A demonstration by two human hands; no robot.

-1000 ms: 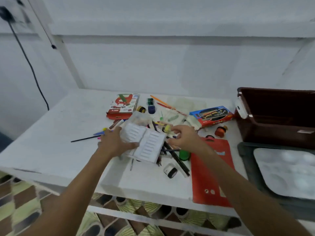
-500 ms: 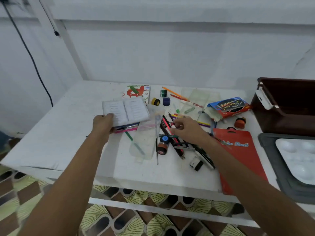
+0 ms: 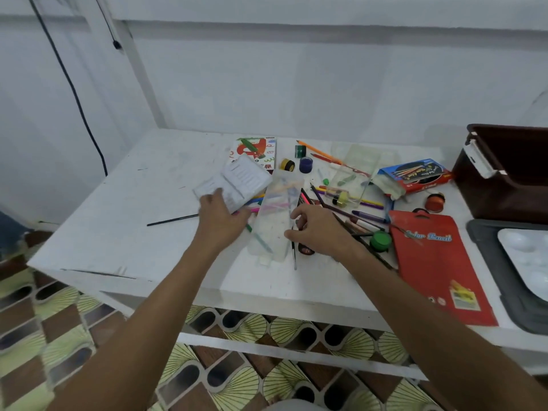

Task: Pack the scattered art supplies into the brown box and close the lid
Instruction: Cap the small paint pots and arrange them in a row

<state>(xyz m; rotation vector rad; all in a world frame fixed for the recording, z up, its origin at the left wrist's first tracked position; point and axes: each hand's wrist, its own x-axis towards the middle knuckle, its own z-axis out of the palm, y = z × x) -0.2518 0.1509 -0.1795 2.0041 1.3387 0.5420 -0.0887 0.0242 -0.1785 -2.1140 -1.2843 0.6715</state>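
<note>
— White paint, scuffed and smudged, covers the table (image 3: 124, 221); does it sit against a wall?

— Yes, a pale wall (image 3: 296, 84) runs behind it, with a black cable (image 3: 74, 93) hanging down on the far left. Below the near edge the floor (image 3: 267, 330) shows brown and cream patterned tiles.

— Where is the brown box (image 3: 504, 179)?

— At the far right of the table, its top open and a white latch on its left wall. Just near of it lies a dark grey lid (image 3: 486, 247) with a white paint palette (image 3: 527, 262) resting on it.

— And the supplies?

— Scattered across the middle. A red pencil pouch (image 3: 436, 271) lies flat at the near right, a green paint pot (image 3: 380, 240) just left of it, a blue pencil carton (image 3: 415, 175) farther back, and loose pencils (image 3: 350, 216) between them. A clear plastic case (image 3: 275, 218) lies lengthwise in the centre.

— What are the hands doing?

— The left hand (image 3: 221, 218) grips a white ribbed tray (image 3: 234, 183), thumb on top, at the left edge of the pile; the tray is blurred. The right hand (image 3: 320, 229) hovers over the pencils just right of the clear case, fingers curled; I cannot tell whether it holds anything.
</note>
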